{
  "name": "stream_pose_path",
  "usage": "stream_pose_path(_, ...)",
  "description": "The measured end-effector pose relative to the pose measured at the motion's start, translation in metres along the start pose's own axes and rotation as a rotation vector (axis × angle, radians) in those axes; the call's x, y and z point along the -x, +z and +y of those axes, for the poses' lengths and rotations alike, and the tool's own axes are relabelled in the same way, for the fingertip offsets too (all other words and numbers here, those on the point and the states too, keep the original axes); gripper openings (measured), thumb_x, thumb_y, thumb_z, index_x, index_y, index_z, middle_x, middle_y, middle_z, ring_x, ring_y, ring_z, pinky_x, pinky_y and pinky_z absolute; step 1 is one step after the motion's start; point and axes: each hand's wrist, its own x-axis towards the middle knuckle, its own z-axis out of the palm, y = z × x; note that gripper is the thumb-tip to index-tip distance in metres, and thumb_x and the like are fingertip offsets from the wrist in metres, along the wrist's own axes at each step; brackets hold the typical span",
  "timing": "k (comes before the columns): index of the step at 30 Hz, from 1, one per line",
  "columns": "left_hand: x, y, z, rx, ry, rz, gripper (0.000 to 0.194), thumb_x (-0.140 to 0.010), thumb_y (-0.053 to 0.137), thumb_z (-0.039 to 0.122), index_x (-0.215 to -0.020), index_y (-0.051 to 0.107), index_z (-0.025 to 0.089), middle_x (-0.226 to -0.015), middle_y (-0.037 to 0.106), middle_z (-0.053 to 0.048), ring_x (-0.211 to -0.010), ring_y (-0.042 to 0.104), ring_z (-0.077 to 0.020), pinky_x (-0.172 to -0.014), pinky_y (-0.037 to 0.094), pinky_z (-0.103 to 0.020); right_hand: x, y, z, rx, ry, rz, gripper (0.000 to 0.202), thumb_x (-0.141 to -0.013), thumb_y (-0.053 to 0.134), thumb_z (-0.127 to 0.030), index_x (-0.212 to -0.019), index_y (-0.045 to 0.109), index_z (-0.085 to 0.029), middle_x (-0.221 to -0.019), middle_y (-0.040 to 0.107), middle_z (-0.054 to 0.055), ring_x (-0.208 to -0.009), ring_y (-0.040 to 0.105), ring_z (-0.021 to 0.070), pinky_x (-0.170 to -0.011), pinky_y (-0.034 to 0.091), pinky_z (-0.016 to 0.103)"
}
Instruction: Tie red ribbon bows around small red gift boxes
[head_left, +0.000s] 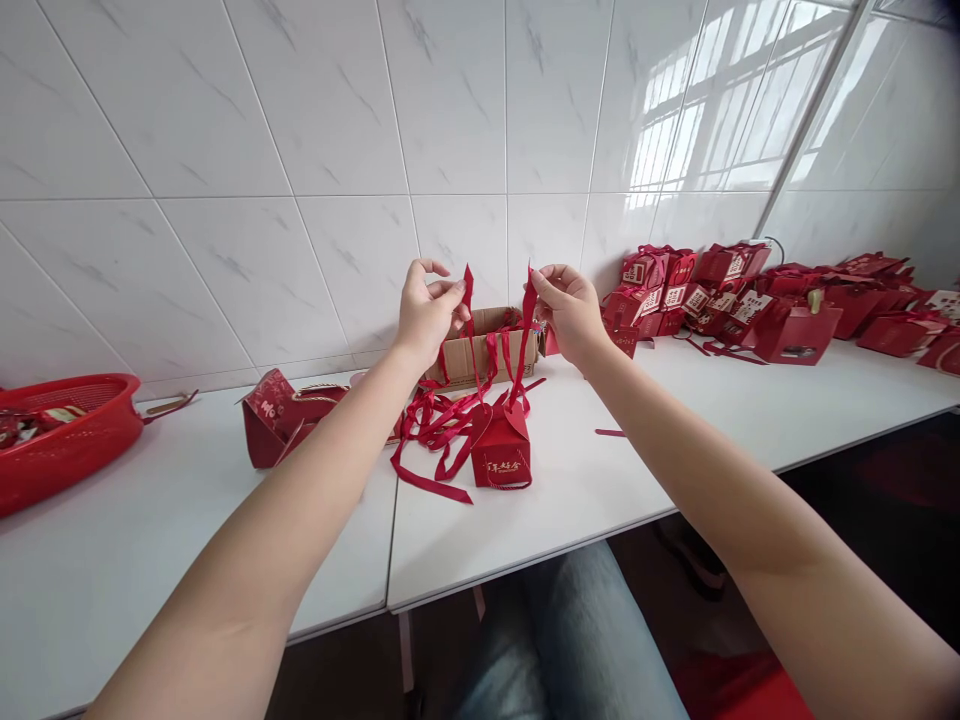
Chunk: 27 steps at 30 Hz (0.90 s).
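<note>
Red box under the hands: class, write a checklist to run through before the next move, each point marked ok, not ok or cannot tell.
1. Left hand pinches one ribbon end: ok.
2. Right hand pinches the other end: ok.
3. Box upright on the table: ok.
4. Loose ribbons well away from it: not ok, heaped right beside it.
5. Both ribbon lengths equal: cannot tell.

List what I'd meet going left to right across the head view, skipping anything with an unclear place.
Red plastic basket → red box with a pale print → left hand → small red box with gold characters → right hand → pile of red boxes.
</note>
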Motion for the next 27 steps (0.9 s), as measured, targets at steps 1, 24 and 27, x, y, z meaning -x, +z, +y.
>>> stream_pose_path(1, 0.0, 0.001, 0.001, 0.012, 0.003, -0.011, 0.018, -0.071, 0.057, 0.008, -0.078, 0.048, 0.021, -0.059, 0.053, 0.005, -0.047, 0.05, -0.0075, -0.042, 0.034, -0.019, 0.0, 0.001, 0.0, -0.005, -0.001, 0.019, 0.027, -0.077, 0.069, -0.032, -0.075, 0.045, -0.022, -0.067, 0.052, -0.006, -0.046, 0.041, 0.0028, -0.046, 0.034, 0.019)
stream_pose_path(24, -0.004, -0.005, 0.004, -0.007, -0.09, 0.004, 0.014, -0.065, 0.077, 0.022, -0.074, 0.068, 0.017, -0.071, 0.062, -0.001, -0.057, 0.049, -0.0066, -0.046, 0.034, -0.019, 0.001, -0.007, -0.016, 0.231, 0.031, 0.04, 0.015, -0.073, 0.068, -0.029, -0.08, 0.067, -0.017, -0.078, 0.067, 0.002, -0.071, 0.062, 0.0128, -0.064, 0.05, 0.027)
stream_pose_path(27, -0.005, -0.003, 0.004, 0.009, -0.101, 0.024, 0.014, -0.066, 0.076, 0.02, -0.078, 0.07, 0.018, -0.074, 0.066, -0.002, -0.061, 0.053, -0.0078, -0.049, 0.038, -0.019, -0.002, -0.008, -0.017, 0.219, 0.034, -0.006, 0.014, -0.075, 0.067, -0.031, -0.077, 0.065, -0.017, -0.079, 0.068, 0.003, -0.072, 0.062, 0.0119, -0.062, 0.048, 0.025)
